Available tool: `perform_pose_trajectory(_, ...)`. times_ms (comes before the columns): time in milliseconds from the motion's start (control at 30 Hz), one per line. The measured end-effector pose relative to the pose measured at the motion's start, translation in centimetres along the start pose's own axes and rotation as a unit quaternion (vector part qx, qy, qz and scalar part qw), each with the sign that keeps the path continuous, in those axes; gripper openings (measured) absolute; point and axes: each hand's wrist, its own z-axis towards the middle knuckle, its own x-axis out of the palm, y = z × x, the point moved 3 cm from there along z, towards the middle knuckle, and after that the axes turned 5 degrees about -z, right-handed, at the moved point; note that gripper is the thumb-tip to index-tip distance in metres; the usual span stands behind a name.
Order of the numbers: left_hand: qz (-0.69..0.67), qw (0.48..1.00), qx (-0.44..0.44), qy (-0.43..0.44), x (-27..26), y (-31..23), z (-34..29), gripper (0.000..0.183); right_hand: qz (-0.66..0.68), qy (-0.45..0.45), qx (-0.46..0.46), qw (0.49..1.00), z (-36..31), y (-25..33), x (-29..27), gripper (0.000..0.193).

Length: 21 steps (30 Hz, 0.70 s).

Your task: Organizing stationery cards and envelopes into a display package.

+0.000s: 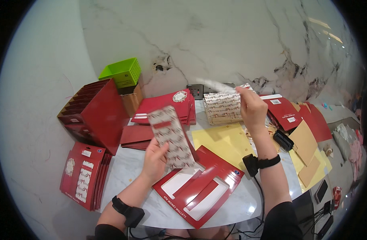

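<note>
My left hand [154,160] grips a narrow white paper wallet [170,140] printed with a bow pattern and a red patch. Below that wallet lies a flat red cardboard sleeve [209,186] with two long cut-out windows, close to the table's front edge. Raised at the right, my right hand [252,110] has its fingers pinched on a thin whitish strip [217,85], which is smeared by motion. Just behind this hand stands a stack of patterned wallets [223,109]; whether the fingers touch it I cannot tell.
Stacked red sleeves [161,106] lie at the back. A tall red divided box [93,114] and a green basket [121,73] stand left, with packed red folders [84,174] before them. Yellow sheets [223,140] and a black device [283,140] are at right. Cables hang from my wrist straps.
</note>
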Motion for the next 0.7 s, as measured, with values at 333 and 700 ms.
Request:
perform_pose_trajectory(333, -0.25, 0.965, -0.043, 0.072, -1.0, -2.8, 0.5, 0.029, 0.612, 0.154, 0.365, 0.684, 0.9, 6.5, -1.3, 0.044)
perform_pose_trajectory(700, -0.21, 0.97, -0.089, 0.088, -1.8, -2.5, 0.2, 0.043, 0.69, 0.231, 0.391, 0.563, -0.1, 6.3, -1.0, 0.07)
